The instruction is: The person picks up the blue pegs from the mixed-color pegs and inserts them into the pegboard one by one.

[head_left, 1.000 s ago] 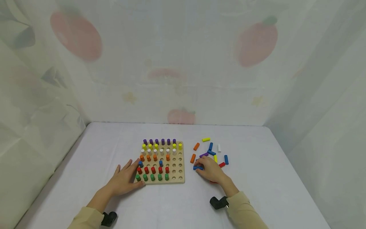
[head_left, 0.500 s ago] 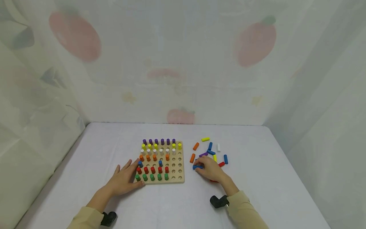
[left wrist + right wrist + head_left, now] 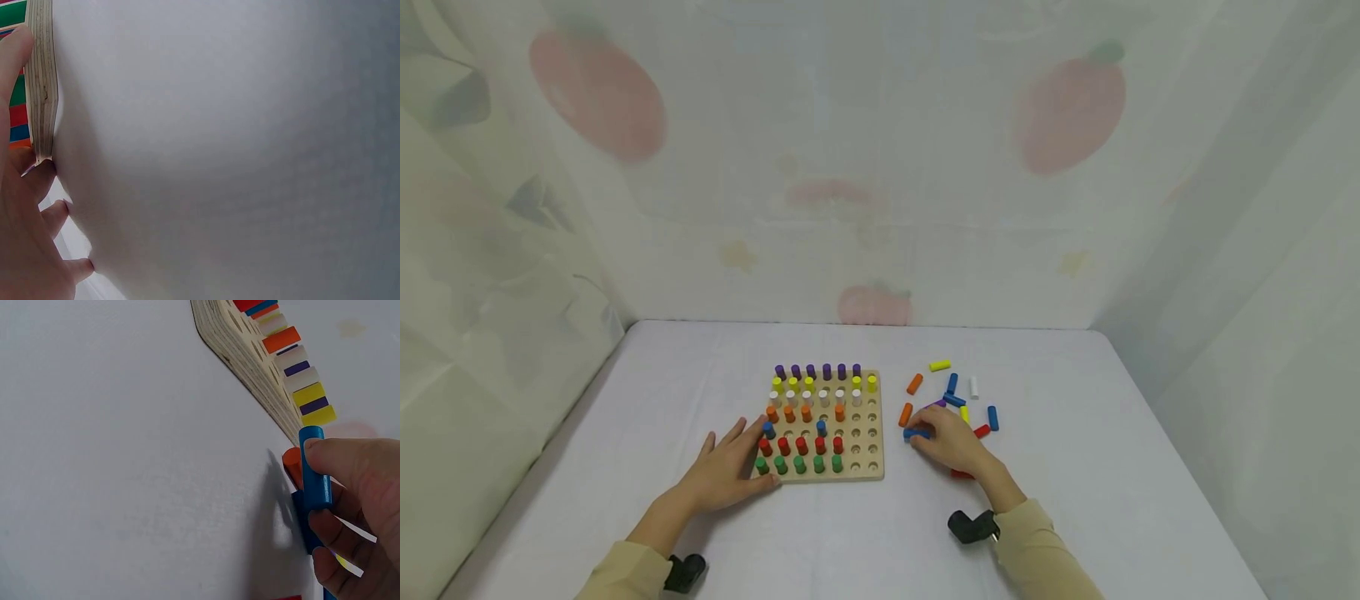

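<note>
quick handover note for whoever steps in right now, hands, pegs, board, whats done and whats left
Left hand lies flat, fingers straight, against the board's left edge.
Right hand pinches a blue peg, lifted off the table; a second blue peg lies under it.
Done: purple row filled; yellow, white, orange, red and green rows part filled; two blue pegs in.
Left: the empty holes, mostly on the board's right, and the loose pegs right of it.

The left hand [image 3: 22, 219] rests against the plywood edge of the peg board [image 3: 42, 81], fingers spread on the white surface [image 3: 237, 150]; green, red, blue and orange pegs [image 3: 17, 115] show beyond the board's edge.
</note>
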The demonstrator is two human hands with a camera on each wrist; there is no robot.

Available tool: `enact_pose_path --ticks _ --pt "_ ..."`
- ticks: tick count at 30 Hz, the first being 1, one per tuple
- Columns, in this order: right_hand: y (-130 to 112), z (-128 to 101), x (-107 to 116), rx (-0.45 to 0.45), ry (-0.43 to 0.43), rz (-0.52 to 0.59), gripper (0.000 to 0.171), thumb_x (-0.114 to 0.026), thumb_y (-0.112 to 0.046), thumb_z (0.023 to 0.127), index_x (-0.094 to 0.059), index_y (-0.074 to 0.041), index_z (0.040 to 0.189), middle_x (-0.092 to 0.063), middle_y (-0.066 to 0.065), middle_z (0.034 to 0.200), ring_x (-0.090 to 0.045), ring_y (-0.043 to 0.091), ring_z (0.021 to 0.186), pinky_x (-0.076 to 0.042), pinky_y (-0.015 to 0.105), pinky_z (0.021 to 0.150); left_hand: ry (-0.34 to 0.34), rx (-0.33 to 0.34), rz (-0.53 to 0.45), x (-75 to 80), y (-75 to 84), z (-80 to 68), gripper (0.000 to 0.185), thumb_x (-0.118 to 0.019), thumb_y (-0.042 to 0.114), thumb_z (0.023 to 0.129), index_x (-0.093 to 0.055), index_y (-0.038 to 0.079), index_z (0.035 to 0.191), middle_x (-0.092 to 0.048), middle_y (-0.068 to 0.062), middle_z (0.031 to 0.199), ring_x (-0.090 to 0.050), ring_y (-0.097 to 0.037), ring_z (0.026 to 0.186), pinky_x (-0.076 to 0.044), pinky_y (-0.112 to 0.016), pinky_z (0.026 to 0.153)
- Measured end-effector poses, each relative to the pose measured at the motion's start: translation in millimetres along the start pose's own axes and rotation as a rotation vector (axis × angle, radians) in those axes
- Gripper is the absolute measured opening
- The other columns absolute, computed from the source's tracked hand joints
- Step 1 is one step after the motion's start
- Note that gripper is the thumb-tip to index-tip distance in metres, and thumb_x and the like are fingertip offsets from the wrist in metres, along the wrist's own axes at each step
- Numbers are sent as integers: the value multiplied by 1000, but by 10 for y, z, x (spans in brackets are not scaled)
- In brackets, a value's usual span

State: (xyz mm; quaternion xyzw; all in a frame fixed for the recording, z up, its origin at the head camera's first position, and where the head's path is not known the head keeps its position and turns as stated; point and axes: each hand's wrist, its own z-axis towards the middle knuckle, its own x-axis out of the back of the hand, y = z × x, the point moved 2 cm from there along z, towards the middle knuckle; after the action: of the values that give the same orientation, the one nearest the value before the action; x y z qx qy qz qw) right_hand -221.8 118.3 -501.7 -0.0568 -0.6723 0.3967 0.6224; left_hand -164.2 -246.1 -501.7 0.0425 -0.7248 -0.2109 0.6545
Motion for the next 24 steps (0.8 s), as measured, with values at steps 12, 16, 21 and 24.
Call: enact_pose_path --ticks 12,16,21,24 --pt "-99 56 33 6 10 24 15 -66 -21 85 -64 -19 100 -61 -11 90 -54 4 82 -50 23 77 4 -3 -9 3 3 -16 100 -60 68 72 -26 11 146 -37 -13 145 -23 -39 136 -8 -70 102" --pt "-121 84 31 5 26 27 18 -66 -21 85 -64 -18 103 -61 -11 92 -54 5 82 -50 23 77 3 -2 -15 16 18 -21 100 -61 67 72 -26 10 146 -38 -13 144 -23 -39 136 -8 -70 102" --pt "-161 120 27 3 34 3 23 -65 -22 86 -65 -19 108 -62 -10 94 -53 5 82 -49 22 77 4 -2 -17 14 17 -20 99 -62 66 72 -26 10 146 -37 -13 145 -23 -39 136 -8 -70 102" --pt "-187 138 28 1 36 -13 24 -65 -24 86 -66 -19 109 -62 -10 93 -53 7 80 -49 20 73 3 -3 -8 -1 3 -13 100 -61 67 72 -25 11 146 -37 -13 145 -23 -39 136 -8 -70 102"
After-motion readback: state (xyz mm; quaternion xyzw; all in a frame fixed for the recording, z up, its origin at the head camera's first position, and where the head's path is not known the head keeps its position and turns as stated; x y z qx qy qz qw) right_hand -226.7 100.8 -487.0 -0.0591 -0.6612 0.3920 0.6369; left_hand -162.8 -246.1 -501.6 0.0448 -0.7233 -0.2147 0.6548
